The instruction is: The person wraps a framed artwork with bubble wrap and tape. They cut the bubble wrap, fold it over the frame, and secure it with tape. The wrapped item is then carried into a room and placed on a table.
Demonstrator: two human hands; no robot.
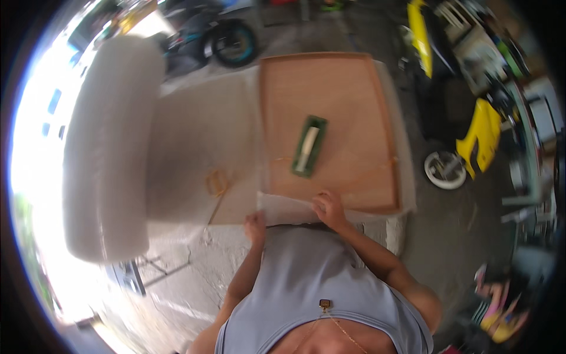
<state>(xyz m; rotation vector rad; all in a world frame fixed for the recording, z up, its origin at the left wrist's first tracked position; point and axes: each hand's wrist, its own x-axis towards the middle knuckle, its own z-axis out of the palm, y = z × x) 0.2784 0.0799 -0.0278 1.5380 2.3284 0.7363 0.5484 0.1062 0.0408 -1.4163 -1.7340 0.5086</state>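
A shallow, reddish-brown wooden panel with a raised rim (pixel 321 55) lies on a whitish translucent wrapping sheet (pixel 206 118). On the panel rests a green oblong thing (pixel 305 162) with a pale bar along its middle; its kind I cannot make out. The sheet's near edge is folded up over the panel's front. At the left corner of this fold my left hand (pixel 255 228) is closed on the sheet. My right hand (pixel 330 210) pinches the fold farther right, fingertips over the panel's front edge. Both hands are slightly blurred.
A thick white roll of wrap (pixel 112 147) stands at the left. A tan loop, perhaps tape (pixel 217 183), lies on the sheet. Motorcycles, one dark (pixel 233 44) and one yellow (pixel 480 138), stand beyond and at right. A person (pixel 501 307) is at lower right.
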